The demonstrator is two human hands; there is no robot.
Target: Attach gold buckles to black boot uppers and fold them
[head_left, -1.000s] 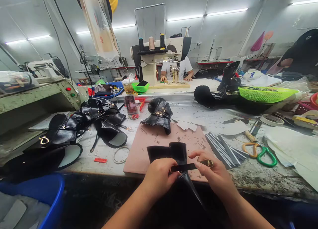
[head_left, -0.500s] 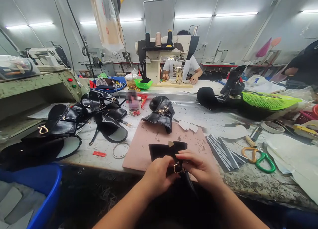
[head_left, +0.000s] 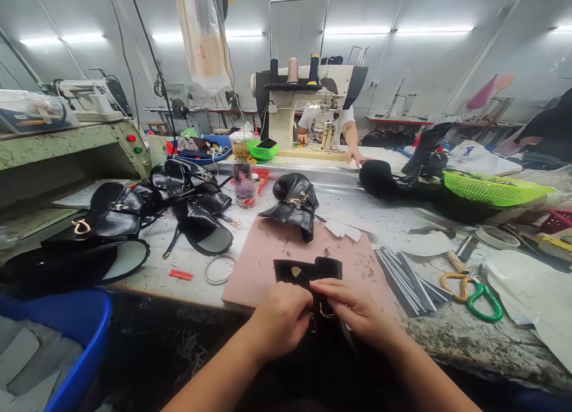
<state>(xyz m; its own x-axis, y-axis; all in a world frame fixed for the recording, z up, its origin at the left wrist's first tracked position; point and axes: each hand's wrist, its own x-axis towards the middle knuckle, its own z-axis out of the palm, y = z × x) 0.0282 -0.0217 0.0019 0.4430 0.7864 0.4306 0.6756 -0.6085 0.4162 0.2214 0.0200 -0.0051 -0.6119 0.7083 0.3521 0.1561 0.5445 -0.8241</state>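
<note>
A black boot upper (head_left: 330,269) with a strap and gold rings lies over the near edge of the pink board (head_left: 254,257). My left hand (head_left: 283,310) is closed on its strap, which has a gold tip (head_left: 295,272). Across from it, my right hand (head_left: 361,310) grips the same upper near the rings, fingers bent over it and a gold ring (head_left: 327,310) just below them. The lower part merges into dark shadow. Farther back on the board rests another black upper (head_left: 295,203) with a gold buckle.
Several black uppers (head_left: 196,221) lie left of the board, above a blue bin (head_left: 96,316). Right of it are grey strips (head_left: 404,281), scissors (head_left: 485,301) and a green basket (head_left: 496,188). A sewing machine (head_left: 286,114) stands behind, with a co-worker's hand (head_left: 355,155) beyond it.
The gold strap tip has shifted left and down. My left hand has turned into a closed grip, and the gold rings now sit farther apart. The co-worker's arm reaches forward across the bench.
</note>
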